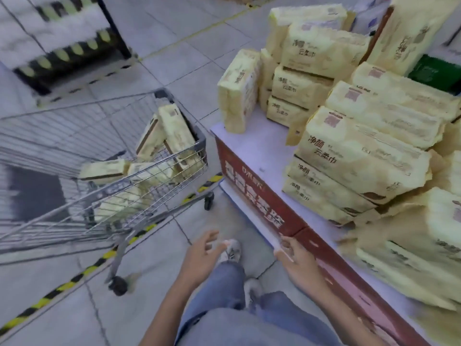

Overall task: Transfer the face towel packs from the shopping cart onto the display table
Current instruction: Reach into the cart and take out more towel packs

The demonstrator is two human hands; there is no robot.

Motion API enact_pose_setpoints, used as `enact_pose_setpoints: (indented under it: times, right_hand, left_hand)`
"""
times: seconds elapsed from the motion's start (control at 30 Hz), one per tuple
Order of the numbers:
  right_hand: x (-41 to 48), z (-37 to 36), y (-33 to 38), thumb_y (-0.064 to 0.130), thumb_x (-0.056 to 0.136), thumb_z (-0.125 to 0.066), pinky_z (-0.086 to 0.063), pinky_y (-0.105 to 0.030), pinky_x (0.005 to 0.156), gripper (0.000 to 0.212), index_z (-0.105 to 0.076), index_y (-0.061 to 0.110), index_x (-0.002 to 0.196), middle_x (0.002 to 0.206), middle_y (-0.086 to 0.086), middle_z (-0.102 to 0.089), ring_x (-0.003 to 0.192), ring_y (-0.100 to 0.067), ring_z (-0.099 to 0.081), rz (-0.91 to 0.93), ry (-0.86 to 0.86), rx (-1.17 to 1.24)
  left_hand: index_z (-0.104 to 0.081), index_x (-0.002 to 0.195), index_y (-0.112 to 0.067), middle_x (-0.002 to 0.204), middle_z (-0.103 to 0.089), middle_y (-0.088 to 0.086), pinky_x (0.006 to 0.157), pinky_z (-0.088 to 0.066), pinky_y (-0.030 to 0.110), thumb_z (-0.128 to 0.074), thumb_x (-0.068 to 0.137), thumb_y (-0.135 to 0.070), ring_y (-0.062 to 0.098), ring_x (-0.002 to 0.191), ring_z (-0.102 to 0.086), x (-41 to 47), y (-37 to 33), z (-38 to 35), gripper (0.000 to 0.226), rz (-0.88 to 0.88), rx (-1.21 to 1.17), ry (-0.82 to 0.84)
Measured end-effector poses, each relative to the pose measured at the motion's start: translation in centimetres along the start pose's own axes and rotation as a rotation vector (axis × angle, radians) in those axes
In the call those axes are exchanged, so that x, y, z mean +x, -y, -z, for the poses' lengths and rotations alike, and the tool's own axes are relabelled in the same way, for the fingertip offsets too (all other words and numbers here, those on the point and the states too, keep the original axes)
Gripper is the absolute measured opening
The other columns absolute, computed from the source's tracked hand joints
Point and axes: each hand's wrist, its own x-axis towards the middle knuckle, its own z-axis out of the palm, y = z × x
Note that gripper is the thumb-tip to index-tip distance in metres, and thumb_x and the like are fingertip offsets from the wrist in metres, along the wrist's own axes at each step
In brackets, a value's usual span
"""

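Note:
A wire shopping cart (159, 216) stands at the left with several pale yellow face towel packs (174, 136) lying and leaning in its front end. The display table (259, 151), white on top with a red front panel, sits at the right and carries several stacks of the same packs (359, 156); one pack (237, 91) stands upright at its far corner. My left hand (202, 255) hangs low between cart and table, fingers spread, holding nothing. My right hand (296, 260) is open beside the table's red front, also with nothing in it.
A shelf rack with black and yellow hazard stripes (64, 48) stands at the back left. Hazard tape (74, 278) runs across the tiled floor under the cart. My legs in jeans and pale shoes (232, 250) are below. A green box (436, 71) sits behind the stacks.

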Motion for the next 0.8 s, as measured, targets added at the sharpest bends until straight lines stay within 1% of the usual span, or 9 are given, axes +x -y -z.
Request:
enact_pose_setpoints:
  times: [0.13, 0.27, 0.37, 0.43, 0.5, 0.63, 0.73, 0.8]
  right_hand:
    - [0.2, -3.3, 1.9, 0.028, 0.095, -0.054, -0.034, -0.025, 0.098, 0.048, -0.042, 0.010, 0.138, 0.138, -0.006, -0.049, 0.126, -0.018, -0.046, 0.111, 0.184, -0.139]
    - [0.9, -6.6, 5.6, 0.029, 0.094, -0.055, -0.036, -0.030, 0.101, 0.048, -0.044, 0.012, 0.137, 0.136, -0.007, -0.051, 0.120, -0.020, -0.050, 0.206, 0.293, -0.223]
    - [1.9, -9.4, 9.2, 0.030, 0.094, -0.054, -0.036, -0.031, 0.101, 0.047, -0.045, 0.012, 0.135, 0.134, -0.007, -0.052, 0.120, -0.021, -0.051, 0.281, 0.362, -0.261]
    - [2.8, -11.3, 11.9, 0.027, 0.094, -0.054, -0.037, -0.030, 0.100, 0.044, -0.046, 0.010, 0.134, 0.132, -0.008, -0.053, 0.120, -0.020, -0.050, 0.341, 0.398, -0.283]
    - [3.8, -13.4, 14.7, 0.024, 0.095, -0.054, -0.037, -0.025, 0.096, 0.042, -0.046, 0.009, 0.133, 0.131, -0.008, -0.053, 0.119, -0.019, -0.050, 0.384, 0.432, -0.275]
    - [5.8, -17.7, 19.8, 0.023, 0.095, -0.054, -0.035, -0.019, 0.089, 0.039, -0.047, 0.009, 0.131, 0.130, -0.007, -0.053, 0.115, -0.016, -0.050, 0.401, 0.452, -0.246]
    - [7.2, -20.3, 22.8, 0.023, 0.094, -0.054, -0.036, -0.022, 0.090, 0.038, -0.049, 0.009, 0.129, 0.128, -0.006, -0.054, 0.114, -0.017, -0.051, 0.396, 0.456, -0.247]
    - [8.0, -21.4, 24.1, 0.024, 0.094, -0.055, -0.037, -0.023, 0.089, 0.038, -0.049, 0.010, 0.128, 0.127, -0.006, -0.055, 0.112, -0.017, -0.052, 0.384, 0.454, -0.240]
  left_hand:
    - [-0.056, 0.125, -0.014, 0.126, -0.059, 0.002, 0.084, -0.038, 0.021, -0.065, 0.089, -0.025, 0.018, 0.105, -0.056, -3.5, 5.2, 1.8, 0.038, 0.152, -0.104, -0.198]
    - [-0.057, 0.124, -0.010, 0.129, -0.058, 0.006, 0.086, -0.039, 0.022, -0.064, 0.090, -0.020, 0.020, 0.110, -0.056, -6.2, 9.4, 3.5, 0.037, 0.267, -0.219, -0.336]
    - [-0.057, 0.122, -0.014, 0.128, -0.059, 0.006, 0.086, -0.039, 0.024, -0.063, 0.091, -0.021, 0.016, 0.106, -0.054, -7.3, 11.7, 5.0, 0.033, 0.324, -0.305, -0.412]
    - [-0.057, 0.121, -0.017, 0.127, -0.059, 0.003, 0.085, -0.039, 0.024, -0.062, 0.091, -0.022, 0.014, 0.105, -0.054, -7.2, 12.8, 6.1, 0.031, 0.343, -0.332, -0.453]
    - [-0.057, 0.119, -0.020, 0.125, -0.060, -0.001, 0.083, -0.038, 0.023, -0.062, 0.091, -0.023, 0.014, 0.102, -0.056, -6.6, 13.7, 7.8, 0.029, 0.351, -0.357, -0.484]
    - [-0.057, 0.122, -0.021, 0.122, -0.058, -0.007, 0.082, -0.037, 0.021, -0.061, 0.091, -0.025, 0.014, 0.104, -0.057, -4.3, 14.4, 12.6, 0.031, 0.333, -0.394, -0.494]
    - [-0.057, 0.124, -0.017, 0.121, -0.058, -0.006, 0.083, -0.037, 0.021, -0.062, 0.090, -0.025, 0.014, 0.105, -0.057, -2.2, 14.2, 17.0, 0.034, 0.310, -0.396, -0.514]
    - [-0.058, 0.123, -0.015, 0.121, -0.058, -0.005, 0.082, -0.037, 0.019, -0.062, 0.091, -0.024, 0.013, 0.105, -0.056, -0.8, 13.7, 19.8, 0.034, 0.276, -0.377, -0.520]
